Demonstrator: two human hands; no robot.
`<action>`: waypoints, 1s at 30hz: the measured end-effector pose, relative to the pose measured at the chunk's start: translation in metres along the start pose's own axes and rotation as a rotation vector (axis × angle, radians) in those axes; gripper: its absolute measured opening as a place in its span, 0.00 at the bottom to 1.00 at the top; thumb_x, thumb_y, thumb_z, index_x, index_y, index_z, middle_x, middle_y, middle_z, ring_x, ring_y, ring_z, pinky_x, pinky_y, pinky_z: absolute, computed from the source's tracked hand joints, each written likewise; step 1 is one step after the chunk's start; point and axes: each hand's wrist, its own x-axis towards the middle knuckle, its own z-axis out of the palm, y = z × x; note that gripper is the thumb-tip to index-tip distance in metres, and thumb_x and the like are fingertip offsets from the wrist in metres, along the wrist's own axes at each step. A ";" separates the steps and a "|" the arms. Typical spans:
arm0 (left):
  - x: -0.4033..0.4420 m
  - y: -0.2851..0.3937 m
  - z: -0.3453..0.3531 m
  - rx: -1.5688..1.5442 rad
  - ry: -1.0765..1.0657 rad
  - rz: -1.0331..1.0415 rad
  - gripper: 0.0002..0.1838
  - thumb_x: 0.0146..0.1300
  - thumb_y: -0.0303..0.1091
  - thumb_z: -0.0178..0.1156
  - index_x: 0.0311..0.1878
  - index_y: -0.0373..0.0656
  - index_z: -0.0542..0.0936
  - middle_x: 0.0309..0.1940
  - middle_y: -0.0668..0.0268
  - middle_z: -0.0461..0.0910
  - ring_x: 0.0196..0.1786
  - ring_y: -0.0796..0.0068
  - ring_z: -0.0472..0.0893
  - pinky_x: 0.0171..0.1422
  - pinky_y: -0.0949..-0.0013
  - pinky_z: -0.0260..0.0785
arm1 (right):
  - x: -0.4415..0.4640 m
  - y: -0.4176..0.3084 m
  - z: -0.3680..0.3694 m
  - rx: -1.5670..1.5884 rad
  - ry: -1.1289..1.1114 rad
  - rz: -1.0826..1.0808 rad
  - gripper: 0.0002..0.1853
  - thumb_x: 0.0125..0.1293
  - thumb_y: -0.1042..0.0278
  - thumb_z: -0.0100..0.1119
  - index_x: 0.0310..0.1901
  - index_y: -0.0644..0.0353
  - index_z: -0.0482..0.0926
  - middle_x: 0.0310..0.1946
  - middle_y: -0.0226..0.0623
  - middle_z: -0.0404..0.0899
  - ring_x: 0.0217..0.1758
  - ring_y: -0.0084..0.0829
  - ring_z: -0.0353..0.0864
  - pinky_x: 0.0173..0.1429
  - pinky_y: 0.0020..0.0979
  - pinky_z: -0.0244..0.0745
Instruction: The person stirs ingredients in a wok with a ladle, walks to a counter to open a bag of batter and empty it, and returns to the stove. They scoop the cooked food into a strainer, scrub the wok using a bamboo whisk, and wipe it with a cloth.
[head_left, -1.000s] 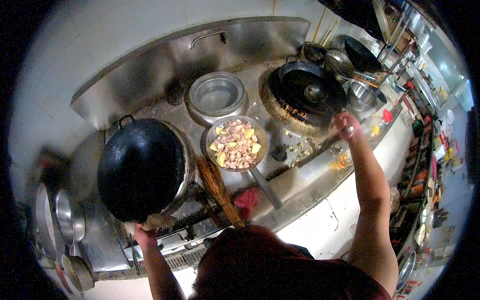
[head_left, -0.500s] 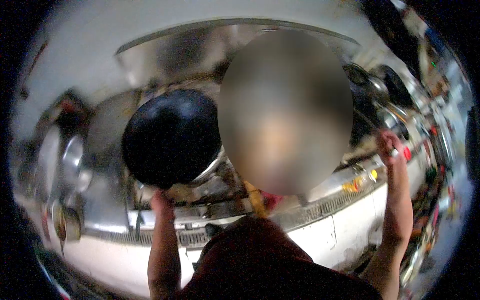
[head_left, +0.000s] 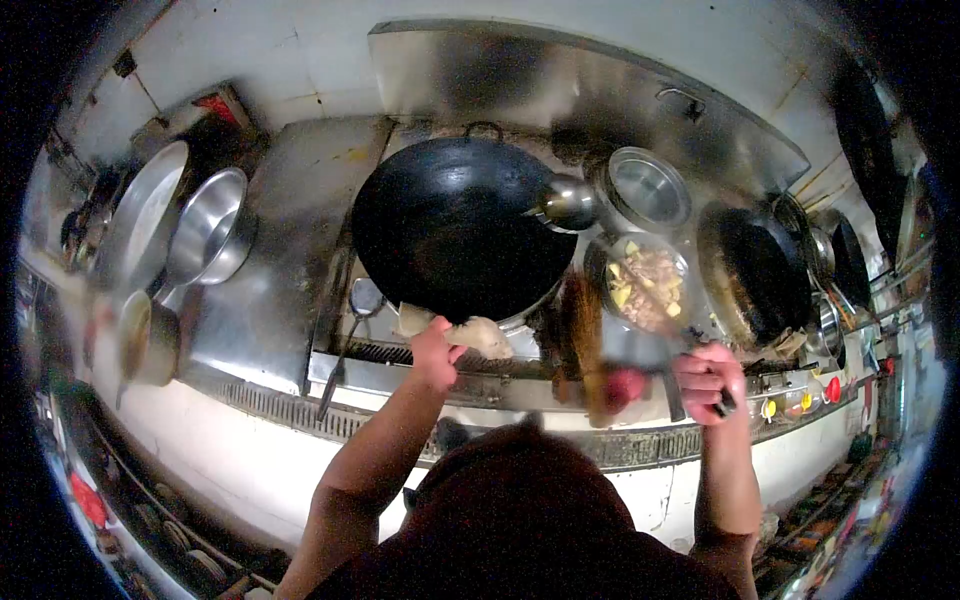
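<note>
My left hand (head_left: 437, 352) is closed on a pale folded cloth (head_left: 485, 338) at the near rim of a big black wok (head_left: 450, 225). Whatever part of the wok lies beneath the cloth is hidden. My right hand (head_left: 710, 380) is wrapped around the dark handle end of a ladle (head_left: 568, 204). The ladle's shaft runs over a bowl of pale meat and yellow chunks (head_left: 645, 284), and its metal head sits at the wok's right rim. No food shows inside the wok.
Behind the food bowl stands a round metal pot (head_left: 650, 187). A second dark wok (head_left: 755, 275) is to the right. Metal basins (head_left: 210, 228) are at the left, and a spatula (head_left: 366, 297) lies beside the wok. A brush (head_left: 583, 345) stands near the front edge.
The view has turned, so the wok sits nearer the middle. My right hand has come inward from the pans at the far right. The cloth and ladle now show clearly.
</note>
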 end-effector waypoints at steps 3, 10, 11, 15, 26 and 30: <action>0.008 -0.006 -0.003 -0.079 -0.051 0.004 0.05 0.53 0.37 0.52 0.31 0.49 0.70 0.27 0.70 0.73 0.31 0.71 0.77 0.30 0.71 0.71 | 0.037 0.028 0.016 -0.385 0.192 -0.015 0.09 0.55 0.71 0.52 0.35 0.68 0.71 0.13 0.30 0.66 0.10 0.20 0.63 0.13 0.21 0.63; 0.021 -0.013 -0.016 -0.118 -0.091 -0.056 0.08 0.54 0.33 0.54 0.37 0.42 0.72 0.35 0.67 0.72 0.39 0.69 0.74 0.46 0.60 0.67 | 0.077 0.060 0.011 -1.864 0.525 -0.049 0.38 0.53 0.71 0.55 0.65 0.60 0.48 0.19 0.43 0.75 0.15 0.34 0.74 0.21 0.32 0.71; 0.023 -0.014 -0.016 -0.118 -0.090 -0.055 0.08 0.54 0.33 0.54 0.37 0.42 0.72 0.35 0.67 0.72 0.39 0.69 0.74 0.46 0.60 0.67 | 0.075 0.059 0.002 -1.864 0.524 -0.049 0.38 0.53 0.71 0.55 0.65 0.60 0.48 0.19 0.43 0.75 0.15 0.34 0.74 0.21 0.32 0.71; 0.026 -0.014 -0.017 -0.097 -0.069 -0.044 0.09 0.55 0.32 0.53 0.39 0.41 0.72 0.34 0.65 0.73 0.39 0.68 0.75 0.45 0.60 0.70 | 0.068 0.056 -0.040 -2.556 0.593 -0.407 0.41 0.52 0.66 0.55 0.66 0.48 0.46 0.21 0.53 0.75 0.20 0.48 0.75 0.26 0.45 0.72; -0.006 0.006 0.006 -0.001 0.099 -0.015 0.10 0.55 0.33 0.52 0.37 0.38 0.70 0.33 0.62 0.73 0.34 0.64 0.78 0.33 0.64 0.75 | 0.098 0.048 -0.052 -1.556 0.472 -0.023 0.38 0.52 0.75 0.53 0.66 0.46 0.51 0.22 0.38 0.74 0.19 0.25 0.72 0.21 0.27 0.68; 0.011 0.003 -0.008 -0.043 0.010 -0.036 0.09 0.55 0.35 0.51 0.37 0.40 0.70 0.31 0.62 0.73 0.33 0.64 0.77 0.33 0.62 0.75 | 0.078 0.024 -0.014 -0.726 0.439 -0.151 0.25 0.50 0.78 0.52 0.54 0.63 0.67 0.14 0.30 0.67 0.11 0.21 0.65 0.13 0.23 0.60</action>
